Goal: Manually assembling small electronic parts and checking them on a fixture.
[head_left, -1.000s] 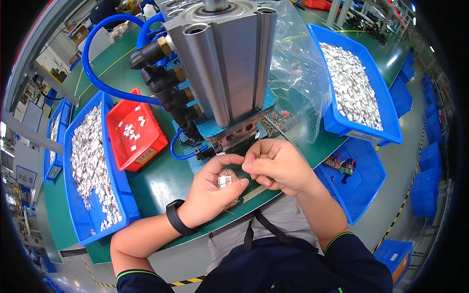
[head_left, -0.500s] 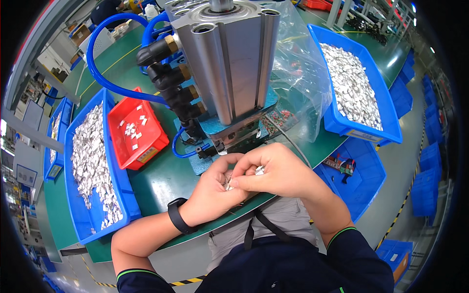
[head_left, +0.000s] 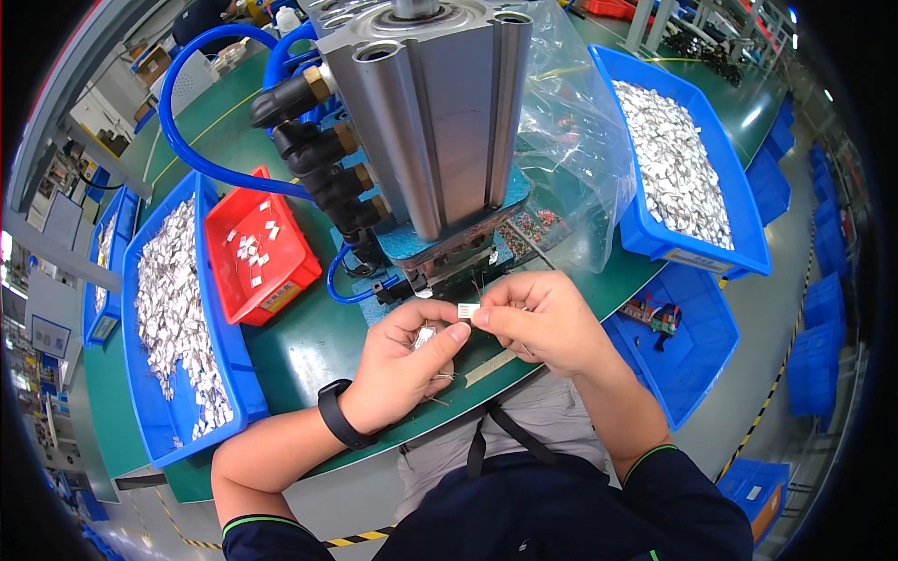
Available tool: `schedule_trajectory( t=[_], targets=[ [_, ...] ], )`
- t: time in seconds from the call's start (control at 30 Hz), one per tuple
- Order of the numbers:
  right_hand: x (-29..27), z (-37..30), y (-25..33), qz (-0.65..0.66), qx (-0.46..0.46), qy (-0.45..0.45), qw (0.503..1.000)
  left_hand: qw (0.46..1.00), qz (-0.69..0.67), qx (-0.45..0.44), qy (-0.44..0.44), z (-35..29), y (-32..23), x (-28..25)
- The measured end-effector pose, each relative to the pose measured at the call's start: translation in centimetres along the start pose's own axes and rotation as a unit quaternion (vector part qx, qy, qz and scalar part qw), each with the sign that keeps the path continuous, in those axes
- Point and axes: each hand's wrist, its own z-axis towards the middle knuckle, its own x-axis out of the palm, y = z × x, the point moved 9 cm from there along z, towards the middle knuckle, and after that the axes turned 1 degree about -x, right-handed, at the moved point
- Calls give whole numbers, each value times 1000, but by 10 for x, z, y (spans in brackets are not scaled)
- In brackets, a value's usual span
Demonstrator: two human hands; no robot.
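Observation:
Just in front of the press, a small white block-shaped component [head_left: 468,310] with thin wire leads is pinched in the fingers of my right hand [head_left: 538,323]. The tips of my left hand [head_left: 402,360] meet its left side. Curled round more of these white components [head_left: 425,337], my left hand shows a few wire leads poking out below. Another white piece partly shows under my right fingers. Close ahead of both hands stands a pneumatic press [head_left: 440,140] with a silver cylinder on a blue base.
A blue tray [head_left: 245,374] of white components and a red bin [head_left: 304,266] with several stand left. Another full blue tray [head_left: 748,252] is at right, above a blue bin [head_left: 711,365]. Clear plastic film [head_left: 580,140], clipped wire bits [head_left: 533,229] and blue hoses [head_left: 168,122] surround the press.
My hands have drawn slightly apart from their overlapped position. A single white component now shows between their fingertips, and my right hand has shifted a little right.

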Motion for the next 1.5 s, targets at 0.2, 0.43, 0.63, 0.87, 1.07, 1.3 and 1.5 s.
schedule_trajectory(
  t=[0.2, 0.43, 0.63, 0.87, 1.07, 1.3, 1.5],
  targets=[
    [5, 7, 10, -117, -55, 1, 992, 997, -80, 6, -24, 1, -1, -6],
    [1, 4, 5, -81, -52, -24, 995, 998, -66, -3, -13, 2, 1, -5],
    [8, -3, 10, -192, -87, 17, 977, 1000, 8, 10, 1, -1, -1, -3],
    [9, -6, 0, -177, -25, 70, 982, 1000, 27, 9, 13, -4, -1, 0],
    [11, -10, -7, -137, -23, 74, 988, 998, 62, 24, -12, -6, -3, -2],
    [-3, -6, 1, -53, 1, -11, 999, 999, -16, 28, -25, -2, -4, -6],
    [-6, 1, 9, -66, -33, -43, 996, 999, -34, 19, -28, 0, -4, -6]
  ],
)
